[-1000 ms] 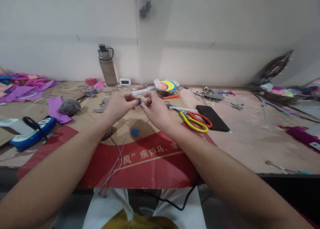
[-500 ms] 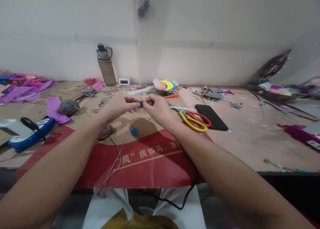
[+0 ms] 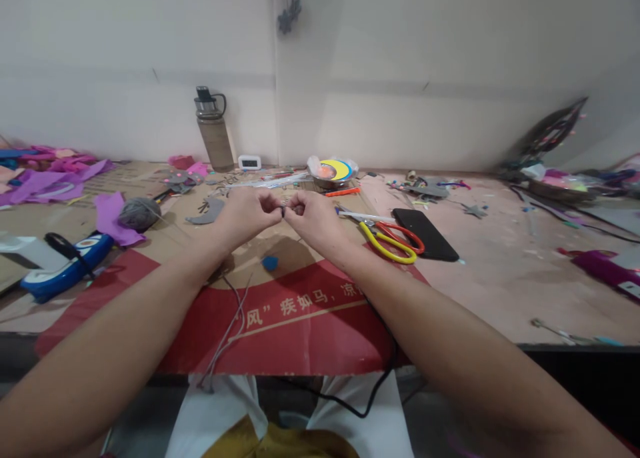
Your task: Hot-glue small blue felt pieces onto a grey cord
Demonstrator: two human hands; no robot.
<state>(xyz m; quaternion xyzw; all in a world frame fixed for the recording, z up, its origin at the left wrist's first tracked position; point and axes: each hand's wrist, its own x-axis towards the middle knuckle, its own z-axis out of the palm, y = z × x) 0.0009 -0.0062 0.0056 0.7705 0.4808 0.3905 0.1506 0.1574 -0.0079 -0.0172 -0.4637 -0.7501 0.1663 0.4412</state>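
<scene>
My left hand (image 3: 254, 211) and my right hand (image 3: 313, 215) meet above the cardboard, thumbs and forefingers pinched together. Between the fingertips is a small dark blue piece (image 3: 283, 212), mostly covered, so its kind does not show. Below them on the cardboard lies a small blue felt piece (image 3: 270, 263). Scissors (image 3: 395, 243) with yellow and red handles lie to the right of my right hand. Left of my left hand is a grey crescent-shaped felt piece (image 3: 207, 213). Grey cord (image 3: 235, 321) runs down over the red part of the cardboard.
A black phone (image 3: 425, 235) lies beyond the scissors. At the back stand a water bottle (image 3: 215, 135), a small white clock (image 3: 249, 162) and a bowl (image 3: 333, 175). To the left are a ball of grey yarn (image 3: 140, 213), a blue-and-white device (image 3: 67, 271) and purple felt (image 3: 111, 215).
My fingers have shifted slightly around the small dark blue piece, and less of it shows. My left hand has moved a little, uncovering more of the grey crescent. The view has shifted slightly.
</scene>
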